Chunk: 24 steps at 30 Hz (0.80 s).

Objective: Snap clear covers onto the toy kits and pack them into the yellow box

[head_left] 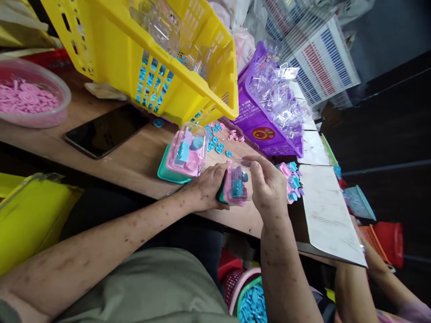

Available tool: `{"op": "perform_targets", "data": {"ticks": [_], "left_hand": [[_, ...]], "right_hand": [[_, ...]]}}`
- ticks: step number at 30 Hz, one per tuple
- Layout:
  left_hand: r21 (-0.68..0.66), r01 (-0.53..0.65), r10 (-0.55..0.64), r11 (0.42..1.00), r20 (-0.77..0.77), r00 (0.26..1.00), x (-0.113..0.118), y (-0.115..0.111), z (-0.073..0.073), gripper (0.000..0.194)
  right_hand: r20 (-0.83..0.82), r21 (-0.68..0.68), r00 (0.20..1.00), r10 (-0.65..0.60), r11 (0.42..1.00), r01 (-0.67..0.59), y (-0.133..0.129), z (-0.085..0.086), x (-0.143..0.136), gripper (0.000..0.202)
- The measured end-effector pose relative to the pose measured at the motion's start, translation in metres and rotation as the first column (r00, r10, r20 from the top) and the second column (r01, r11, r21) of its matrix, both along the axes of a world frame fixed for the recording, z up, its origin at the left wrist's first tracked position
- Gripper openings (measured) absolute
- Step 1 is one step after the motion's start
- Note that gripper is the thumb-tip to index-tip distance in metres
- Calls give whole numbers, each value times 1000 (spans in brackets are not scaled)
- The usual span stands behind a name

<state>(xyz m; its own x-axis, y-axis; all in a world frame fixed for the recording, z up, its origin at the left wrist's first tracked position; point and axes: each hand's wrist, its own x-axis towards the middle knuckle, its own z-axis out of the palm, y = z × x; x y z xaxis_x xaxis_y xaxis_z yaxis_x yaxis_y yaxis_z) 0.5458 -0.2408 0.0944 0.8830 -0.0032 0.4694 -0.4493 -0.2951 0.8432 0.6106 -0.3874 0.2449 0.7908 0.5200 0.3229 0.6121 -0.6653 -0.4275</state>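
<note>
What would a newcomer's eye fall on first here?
The big yellow basket of clear plastic pieces looms at the top, with a purple basket beside it to the right. Below, near the middle, the left hand holds a small pink-and-teal box, with the right hand at its clear cover.

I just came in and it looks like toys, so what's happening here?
A person at a wooden table is holding a small pink-and-green toy set with blue pieces in the left hand. The right hand is at its clear plastic cover. A similar covered set stands nearby. A yellow basket and a purple basket stand behind.
</note>
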Motion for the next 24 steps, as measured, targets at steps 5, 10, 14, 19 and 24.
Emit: {"op": "perform_targets", "data": {"ticks": [5,10,14,19,24], "left_hand": [[30,31,-31,999,-7,1000,-2,2,2,148],[1,86,-86,996,-34,996,-7,6,6,144],[-68,91,-95,994,-56,994,-7,7,8,104],[-191,56,-60,980,-13,998,-1,7,7,57],[-240,99,-122,966,-83,989,1,11,11,49]], "right_hand": [[-71,-17,997,-8,1000,7,-7,-2,1,36],[-180,9,983,28,1000,-27,-16,0,9,37],[-194,0,979,69,998,-71,-17,3,15,41],[-182,-40,979,96,994,-105,-15,8,15,41],[-3,-151,994,107,983,-106,-11,13,3,38]]}}
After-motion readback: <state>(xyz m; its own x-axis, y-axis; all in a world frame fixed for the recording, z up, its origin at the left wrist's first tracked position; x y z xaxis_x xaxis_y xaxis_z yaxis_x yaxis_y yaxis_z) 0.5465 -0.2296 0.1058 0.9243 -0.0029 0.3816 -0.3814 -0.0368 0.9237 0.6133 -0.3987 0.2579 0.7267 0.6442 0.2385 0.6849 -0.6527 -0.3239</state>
